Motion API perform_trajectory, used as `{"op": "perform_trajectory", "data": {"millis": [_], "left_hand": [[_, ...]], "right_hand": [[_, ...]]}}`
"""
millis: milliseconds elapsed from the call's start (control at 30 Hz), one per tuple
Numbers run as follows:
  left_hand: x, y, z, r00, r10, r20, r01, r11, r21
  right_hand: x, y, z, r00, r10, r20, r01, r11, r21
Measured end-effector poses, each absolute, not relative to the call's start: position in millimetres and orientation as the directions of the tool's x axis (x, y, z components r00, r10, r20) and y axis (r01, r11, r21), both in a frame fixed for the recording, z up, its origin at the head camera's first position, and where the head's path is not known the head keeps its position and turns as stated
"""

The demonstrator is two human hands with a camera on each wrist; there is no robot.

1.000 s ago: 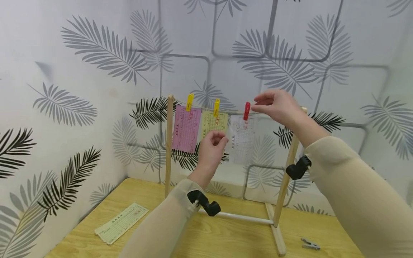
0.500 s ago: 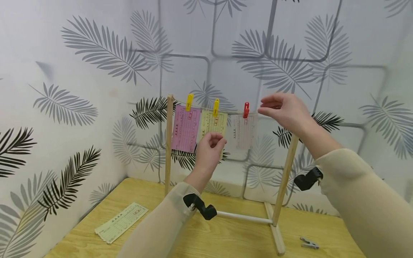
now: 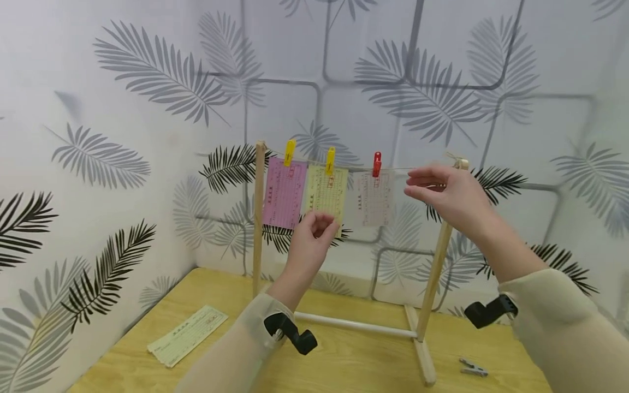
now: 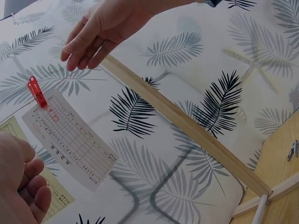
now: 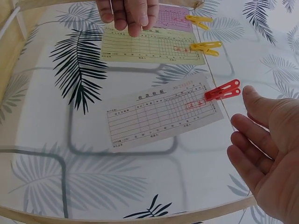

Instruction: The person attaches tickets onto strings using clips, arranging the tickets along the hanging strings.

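Note:
A wooden rack (image 3: pixel 257 218) carries a string with three hanging slips. A yellow peg holds the pink slip (image 3: pixel 284 192), another yellow peg holds the yellow slip (image 3: pixel 326 191), and a red peg (image 3: pixel 377 164) holds the white slip (image 3: pixel 374 198). My left hand (image 3: pixel 314 233) hovers in front of the yellow slip's lower edge, fingers loosely curled and holding nothing. To the right of the white slip, my right hand (image 3: pixel 439 191) is open just below the string and touches nothing. The right wrist view shows the white slip (image 5: pixel 163 112) hanging from the red peg (image 5: pixel 223 90) beside my right hand (image 5: pixel 266 154).
A stack of pale slips (image 3: pixel 188 334) lies on the wooden table (image 3: pixel 344 365) at the front left. A metal clip (image 3: pixel 473 368) lies at the right, near the rack's foot. Leaf-patterned walls close in behind and to the left.
My right hand has drawn away from the red peg, moving right and down. My left hand has sunk a little. The white slip hangs on its own from the peg.

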State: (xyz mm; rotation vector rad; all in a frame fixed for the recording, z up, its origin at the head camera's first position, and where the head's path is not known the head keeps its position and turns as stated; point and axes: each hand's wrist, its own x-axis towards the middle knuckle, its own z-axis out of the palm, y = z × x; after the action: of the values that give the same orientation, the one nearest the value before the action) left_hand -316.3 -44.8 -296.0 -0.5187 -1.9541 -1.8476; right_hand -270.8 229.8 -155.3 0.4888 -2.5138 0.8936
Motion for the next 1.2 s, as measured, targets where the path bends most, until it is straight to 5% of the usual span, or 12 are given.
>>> {"op": "perform_trajectory", "data": {"millis": [1200], "left_hand": [[-282.8, -107.2, -380.4, -0.893, 0.045, 0.447, 0.449, 0.123, 0.885]], "right_hand": [[-230.1, 279.3, -362.4, -0.95, -0.105, 0.293, -0.294, 0.612, -0.734]]}}
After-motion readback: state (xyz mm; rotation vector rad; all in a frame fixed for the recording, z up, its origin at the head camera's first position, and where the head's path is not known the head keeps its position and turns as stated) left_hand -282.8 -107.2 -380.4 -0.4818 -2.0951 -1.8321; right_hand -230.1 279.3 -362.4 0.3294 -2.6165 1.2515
